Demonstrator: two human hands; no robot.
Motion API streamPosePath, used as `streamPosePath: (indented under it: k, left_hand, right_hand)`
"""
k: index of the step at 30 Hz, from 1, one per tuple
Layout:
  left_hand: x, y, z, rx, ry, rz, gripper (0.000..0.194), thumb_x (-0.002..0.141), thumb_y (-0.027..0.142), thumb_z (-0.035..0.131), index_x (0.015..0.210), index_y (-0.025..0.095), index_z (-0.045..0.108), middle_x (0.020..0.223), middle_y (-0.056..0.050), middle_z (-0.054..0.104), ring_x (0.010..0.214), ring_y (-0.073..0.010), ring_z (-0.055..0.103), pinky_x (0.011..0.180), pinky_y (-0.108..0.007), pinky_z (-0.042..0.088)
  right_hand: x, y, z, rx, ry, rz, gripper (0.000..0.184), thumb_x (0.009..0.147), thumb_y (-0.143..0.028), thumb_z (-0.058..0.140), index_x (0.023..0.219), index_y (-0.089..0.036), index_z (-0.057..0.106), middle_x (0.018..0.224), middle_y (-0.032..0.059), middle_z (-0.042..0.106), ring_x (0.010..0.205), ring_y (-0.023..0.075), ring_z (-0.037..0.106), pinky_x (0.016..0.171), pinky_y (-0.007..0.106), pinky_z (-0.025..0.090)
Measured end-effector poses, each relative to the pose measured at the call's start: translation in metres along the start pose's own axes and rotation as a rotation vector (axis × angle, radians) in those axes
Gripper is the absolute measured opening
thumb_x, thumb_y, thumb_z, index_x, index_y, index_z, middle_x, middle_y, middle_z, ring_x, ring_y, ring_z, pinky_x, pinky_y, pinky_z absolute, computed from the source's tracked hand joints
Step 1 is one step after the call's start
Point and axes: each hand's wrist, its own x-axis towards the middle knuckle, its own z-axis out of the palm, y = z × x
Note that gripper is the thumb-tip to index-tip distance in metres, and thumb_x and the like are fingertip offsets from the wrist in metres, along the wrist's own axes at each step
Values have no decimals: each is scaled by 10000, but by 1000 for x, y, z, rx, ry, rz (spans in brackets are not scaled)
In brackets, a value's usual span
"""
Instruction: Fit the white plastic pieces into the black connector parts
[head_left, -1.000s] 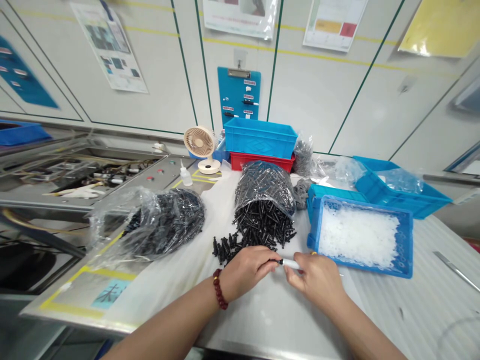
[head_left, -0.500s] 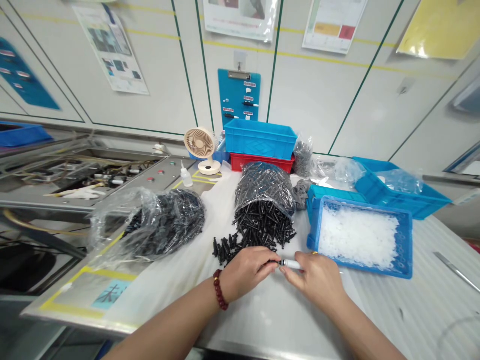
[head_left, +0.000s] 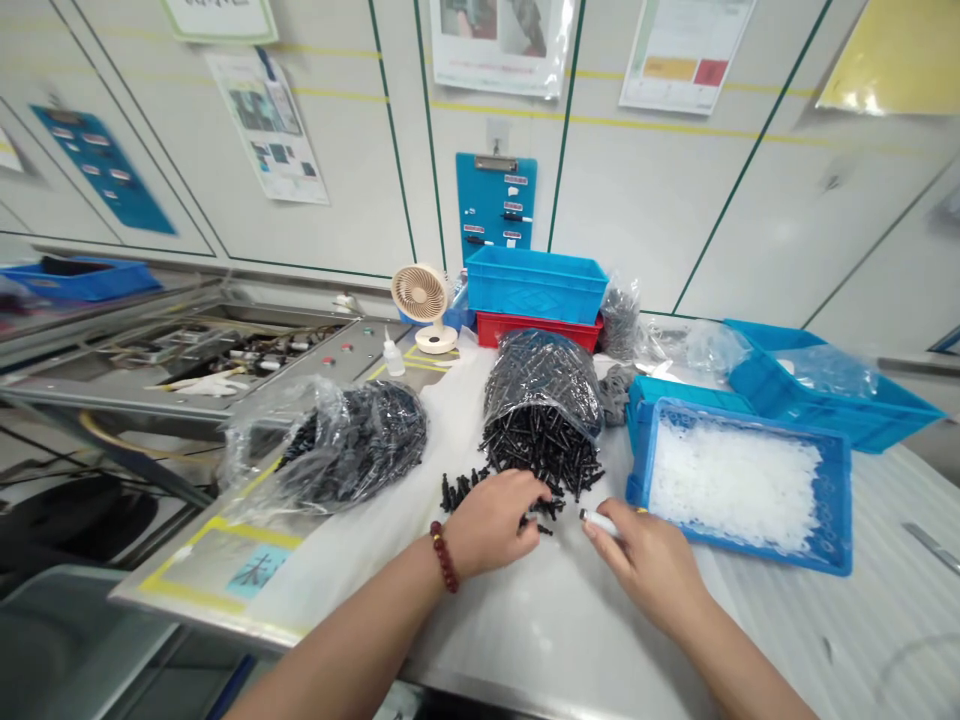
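Observation:
My left hand (head_left: 491, 522) is at the near edge of the pile of small black stick-like parts (head_left: 540, 440), its thumb and index finger apart. A few loose black parts lie by its fingertips; whether it touches one is hard to see. In my right hand (head_left: 651, 560) is a white cylindrical tool (head_left: 601, 522) with a dark tip, pointing left towards the pile. The parts spill from a clear plastic bag (head_left: 544, 365) lying on its side.
Right of the pile, a blue tray (head_left: 840, 500) holds small white translucent pieces. On the left lies another bag of black parts (head_left: 367, 440). Behind stand a fan (head_left: 420, 295), a squeeze bottle (head_left: 393, 357), a blue bin (head_left: 536, 282) on a red one, and more blue bins (head_left: 847, 395).
My hands have come apart. The left has left the tool's tip and moved to the black parts; the right still holds the white tool. The view has shifted slightly left.

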Motion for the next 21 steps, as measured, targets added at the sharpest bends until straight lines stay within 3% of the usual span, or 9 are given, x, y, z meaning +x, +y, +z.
streamPosePath:
  k: [3,5,9,12,17,21]
  left_hand:
    - [1,-1,12,218,-177,32,81,731,152,541,803,151,579,796,-49,568,775,-206,522,732,-334,429]
    - [1,-2,18,275,-212,32,77,794,140,502,781,147,577,782,-48,561,758,-199,518,719,-331,431]
    - [2,-3,18,116,-99,69,112,854,144,467,916,154,559,909,-49,558,855,-189,510,771,-314,434]
    - [2,-1,12,-108,-22,13,150,862,147,459,984,164,545,958,-42,578,904,-170,522,817,-286,424]
    - [0,5,4,-401,86,-127,162,848,185,470,990,172,547,826,-8,601,736,-132,554,683,-222,441]
    - [-2,6,1,-502,135,-54,134,857,216,475,901,161,589,814,-25,592,634,-106,532,613,-201,439]
  right_hand:
    - [0,-2,0,76,-18,-56,306,913,-376,293,847,-207,540,605,-1,607,587,168,570,503,231,255]
    - [0,-4,-1,104,-21,-71,299,912,-345,288,781,-207,519,609,-3,595,588,161,557,512,230,259]
    - [0,-5,-2,119,1,-41,289,885,-330,322,674,-204,473,576,-7,559,552,145,519,499,231,237]
    - [0,-4,-2,117,14,-8,303,868,-349,343,629,-202,459,530,-11,535,532,138,505,490,231,214]
    - [-1,-2,-1,87,27,17,300,830,-350,386,588,-195,473,493,-11,524,505,122,484,483,234,177]
    - [-1,-2,0,34,7,44,314,817,-359,407,571,-190,505,488,-7,537,485,111,473,482,240,153]
